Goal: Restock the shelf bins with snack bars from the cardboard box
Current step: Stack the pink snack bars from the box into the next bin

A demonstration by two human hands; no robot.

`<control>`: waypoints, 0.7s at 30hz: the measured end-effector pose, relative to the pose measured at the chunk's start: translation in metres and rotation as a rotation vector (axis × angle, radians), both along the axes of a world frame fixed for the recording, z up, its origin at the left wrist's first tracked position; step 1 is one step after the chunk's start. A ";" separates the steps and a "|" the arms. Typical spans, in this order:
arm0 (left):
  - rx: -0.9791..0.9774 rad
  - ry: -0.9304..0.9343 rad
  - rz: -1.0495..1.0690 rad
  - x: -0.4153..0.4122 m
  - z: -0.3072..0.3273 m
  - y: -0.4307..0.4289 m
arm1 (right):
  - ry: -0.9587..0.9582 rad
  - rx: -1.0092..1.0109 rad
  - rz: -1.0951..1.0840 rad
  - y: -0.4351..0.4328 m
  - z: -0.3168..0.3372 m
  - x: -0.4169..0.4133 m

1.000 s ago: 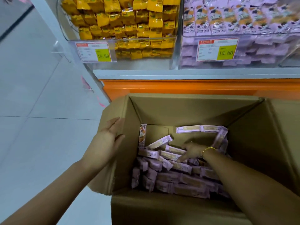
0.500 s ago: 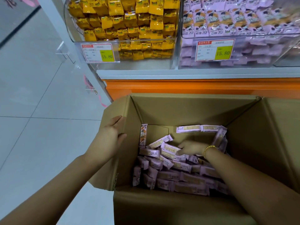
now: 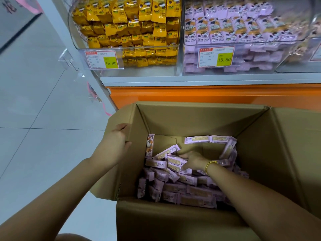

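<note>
An open cardboard box [image 3: 191, 122] stands on the floor in front of the shelf, its bottom covered with purple-wrapped snack bars [image 3: 187, 190]. My left hand [image 3: 118, 138] grips the box's left flap, thumb on the inner face. My right hand [image 3: 192, 160], with a gold bead bracelet on the wrist, is down inside the box, its fingers curled round a small bundle of purple bars [image 3: 173, 161] near the middle. Above, a clear shelf bin [image 3: 251, 67] holds the same purple bars.
A clear bin [image 3: 173, 49] of yellow packets sits left of the purple one, each with a 15.80 price tag [image 3: 216, 56]. A grey shelf ledge [image 3: 208, 80] and orange base [image 3: 208, 94] rise behind the box. Pale tiled floor [image 3: 43, 136] lies to the left.
My right hand slid further toward the box's far side and closed round a few bars. My left hand shifted up along the flap. The view moved closer to the shelf.
</note>
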State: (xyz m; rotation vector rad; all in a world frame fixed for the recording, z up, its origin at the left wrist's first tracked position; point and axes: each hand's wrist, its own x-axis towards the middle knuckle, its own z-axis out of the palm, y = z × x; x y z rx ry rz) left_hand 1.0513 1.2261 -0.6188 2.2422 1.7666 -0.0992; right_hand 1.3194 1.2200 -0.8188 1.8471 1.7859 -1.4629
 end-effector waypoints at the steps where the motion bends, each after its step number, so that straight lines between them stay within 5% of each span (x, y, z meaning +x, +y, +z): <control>1: -0.008 0.017 0.007 0.002 0.001 0.001 | -0.002 -0.010 -0.002 0.001 0.004 0.002; 8: -0.124 -0.192 0.064 0.037 0.011 0.004 | 0.231 0.065 -0.096 0.005 0.084 0.053; 10: -0.356 -0.425 0.252 0.049 0.018 0.005 | 0.365 0.149 -0.090 0.000 0.127 0.065; 14: -1.176 -1.089 0.603 0.070 0.036 0.008 | 0.514 0.395 -0.018 -0.014 0.208 0.074; 18: -1.294 -1.534 0.674 0.091 0.052 0.007 | 0.379 0.704 0.047 -0.025 0.253 0.080; 21: -1.409 -1.655 0.528 0.102 0.063 0.002 | 0.297 1.012 0.113 -0.035 0.267 0.086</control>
